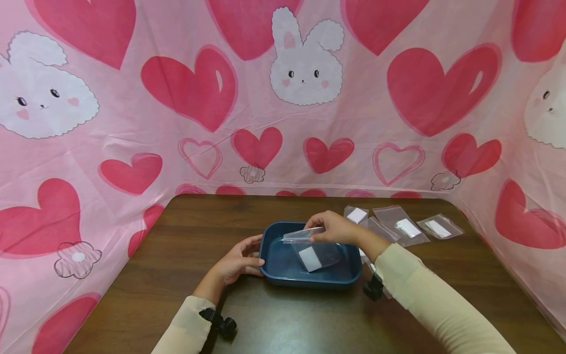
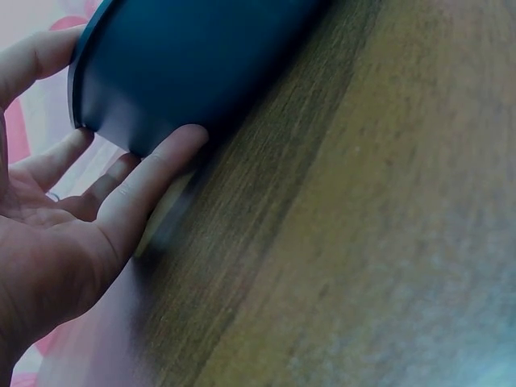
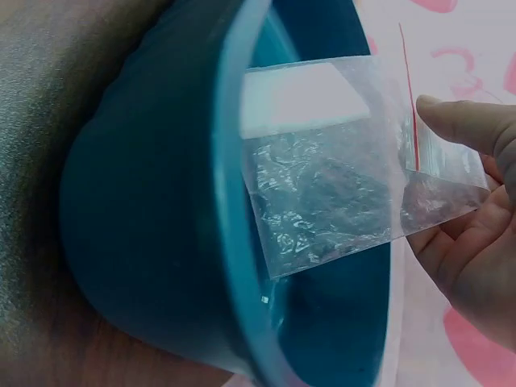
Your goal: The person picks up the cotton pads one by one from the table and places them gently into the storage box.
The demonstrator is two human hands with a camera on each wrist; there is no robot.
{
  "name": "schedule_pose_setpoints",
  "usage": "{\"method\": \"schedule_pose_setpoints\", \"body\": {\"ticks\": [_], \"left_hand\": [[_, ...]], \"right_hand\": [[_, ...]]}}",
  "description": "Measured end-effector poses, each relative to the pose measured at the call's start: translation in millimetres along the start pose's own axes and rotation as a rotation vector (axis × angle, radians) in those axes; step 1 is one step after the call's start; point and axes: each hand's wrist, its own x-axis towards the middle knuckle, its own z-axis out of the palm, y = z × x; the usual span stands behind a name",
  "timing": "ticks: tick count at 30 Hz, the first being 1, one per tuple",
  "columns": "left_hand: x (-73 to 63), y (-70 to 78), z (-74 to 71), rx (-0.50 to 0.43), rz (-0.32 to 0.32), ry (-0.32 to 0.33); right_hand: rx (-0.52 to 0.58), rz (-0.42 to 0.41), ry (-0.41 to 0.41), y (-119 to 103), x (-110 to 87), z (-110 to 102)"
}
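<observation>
A dark blue plastic basin [image 1: 283, 280] sits on the wooden table in the head view. My left hand [image 1: 239, 260] holds its left end; in the left wrist view the thumb [image 2: 173, 153] presses one side while the other fingers lie along the end wall and rim. Pinched near its top edge by my right hand [image 1: 338, 228], a clear zip-lock bag [image 3: 314, 181] hangs over the basin's inside. A white rectangular piece [image 1: 310, 259] shows at the bag's lower end. The right wrist view shows the bag's red seal line close to the thumb.
To the right lie several clear zip-lock bags with white pieces, among them one bag [image 1: 440, 226] at the far right and another [image 1: 403, 226] beside it. The right forearm partly covers some. A pink cloth [image 1: 300, 118] with hearts and rabbits surrounds the table [image 1: 199, 216].
</observation>
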Motion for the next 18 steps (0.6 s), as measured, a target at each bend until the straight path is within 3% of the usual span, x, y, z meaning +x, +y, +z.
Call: {"method": "schedule_pose_setpoints", "body": {"ticks": [9, 18], "left_hand": [[-0.1, 0.6, 0.0, 0.004, -0.005, 0.002], [0.2, 0.5, -0.1, 0.009, -0.010, 0.010]], "right_hand": [[-0.023, -0.046, -0.049, 4.1, 2.2, 7.5], [-0.042, -0.044, 0.042, 6.2, 2.2, 6.1]]}}
